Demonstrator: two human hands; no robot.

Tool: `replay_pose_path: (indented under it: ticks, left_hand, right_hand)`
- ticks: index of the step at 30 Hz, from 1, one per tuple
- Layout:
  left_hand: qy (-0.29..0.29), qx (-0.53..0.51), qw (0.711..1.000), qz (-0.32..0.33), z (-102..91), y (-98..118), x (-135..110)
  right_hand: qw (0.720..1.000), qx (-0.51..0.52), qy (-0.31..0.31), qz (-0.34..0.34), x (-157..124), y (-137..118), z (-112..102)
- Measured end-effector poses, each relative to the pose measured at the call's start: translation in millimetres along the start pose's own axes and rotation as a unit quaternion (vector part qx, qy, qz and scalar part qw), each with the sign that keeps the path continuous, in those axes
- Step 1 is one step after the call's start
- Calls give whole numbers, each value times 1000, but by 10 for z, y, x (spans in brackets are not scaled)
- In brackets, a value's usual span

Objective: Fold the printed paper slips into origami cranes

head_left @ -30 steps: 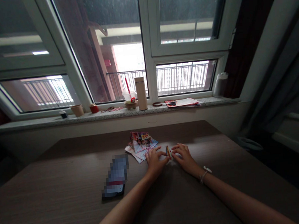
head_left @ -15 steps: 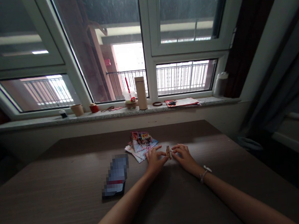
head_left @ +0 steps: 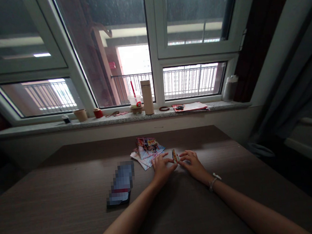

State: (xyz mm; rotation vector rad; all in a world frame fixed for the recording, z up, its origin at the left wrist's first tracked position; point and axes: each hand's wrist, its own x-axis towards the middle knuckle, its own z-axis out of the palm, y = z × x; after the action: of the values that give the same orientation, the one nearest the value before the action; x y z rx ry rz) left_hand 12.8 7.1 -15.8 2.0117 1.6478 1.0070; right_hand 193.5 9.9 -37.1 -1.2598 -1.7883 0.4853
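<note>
Between my two hands a small, multicoloured piece, perhaps folded paper or card [head_left: 175, 157], stands upright over the table. My left hand [head_left: 161, 166] pinches its lower left side with thumb and fingertips. From the right, the thumb and fingers of my right hand [head_left: 193, 163] close on its other edge; a pale bracelet circles that wrist. The piece is too small to make out its exact kind. Just behind my left hand lie several colourful printed packets [head_left: 148, 149], fanned over one another.
A phone [head_left: 120, 183] with a blurred screen lies left of my left forearm on the dark wooden table [head_left: 69, 183]. On the windowsill [head_left: 112, 121] stand a beige flask [head_left: 147, 97], a cup with a red straw [head_left: 135, 100], a paper cup [head_left: 81, 115] and papers [head_left: 192, 107].
The small colourful piece has turned and tilted between my fingertips, showing more of its side. My hands have hardly shifted; phone and packets stay in place.
</note>
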Motion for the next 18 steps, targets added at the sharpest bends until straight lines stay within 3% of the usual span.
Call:
replay_pose_path:
  ticks: [10,18]
  left_hand:
    - [-18,5,1000,14,-9,-5,-11]
    - [-3,-3,1000,-4,-2,-4,-3]
  right_hand:
    - [1000,0,-25,8,-10,-34,-6]
    - [1000,17,7,12,11,10,-1]
